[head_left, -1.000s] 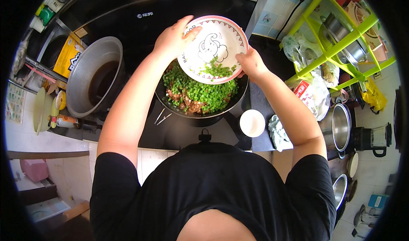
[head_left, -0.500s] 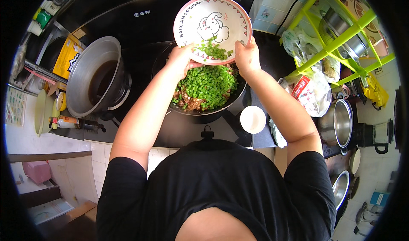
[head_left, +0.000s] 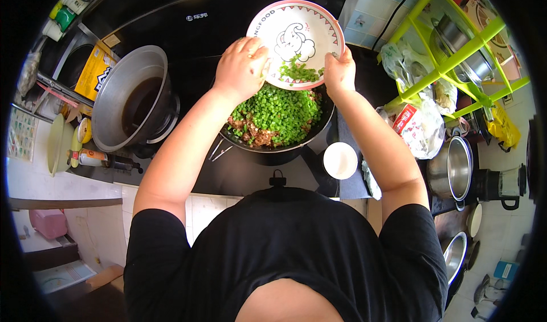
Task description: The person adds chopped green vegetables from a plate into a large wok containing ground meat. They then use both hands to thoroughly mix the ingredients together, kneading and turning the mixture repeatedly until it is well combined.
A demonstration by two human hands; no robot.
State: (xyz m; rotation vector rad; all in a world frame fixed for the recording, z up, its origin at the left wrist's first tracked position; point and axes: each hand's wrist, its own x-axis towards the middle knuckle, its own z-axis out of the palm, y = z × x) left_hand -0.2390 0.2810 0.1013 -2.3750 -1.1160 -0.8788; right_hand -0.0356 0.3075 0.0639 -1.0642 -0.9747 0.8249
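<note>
My right hand [head_left: 341,71] grips the right rim of a white plate [head_left: 310,23] with a red edge and a cartoon drawing, thumb on its inner face. The plate is tilted toward me over a dark pan [head_left: 268,149]. Some chopped green pieces [head_left: 299,72] cling to its lower part. My left hand [head_left: 242,66] is at the plate's left edge, back of the hand up, fingers bent and slightly apart; its fingertips are partly hidden. In the pan, a heap of chopped greens [head_left: 279,111] covers much of a brown minced mixture [head_left: 250,133].
A large grey pot [head_left: 102,117] with dark liquid stands tilted at the left. A small white bowl [head_left: 340,161] sits right of the pan. Farther right are plastic bags [head_left: 424,134], a green rack [head_left: 450,66] and a steel pot [head_left: 439,171].
My left hand has come off the plate's lower left rim and moved up beside it, turning back-up. The plate has shifted slightly right, still in my right hand.
</note>
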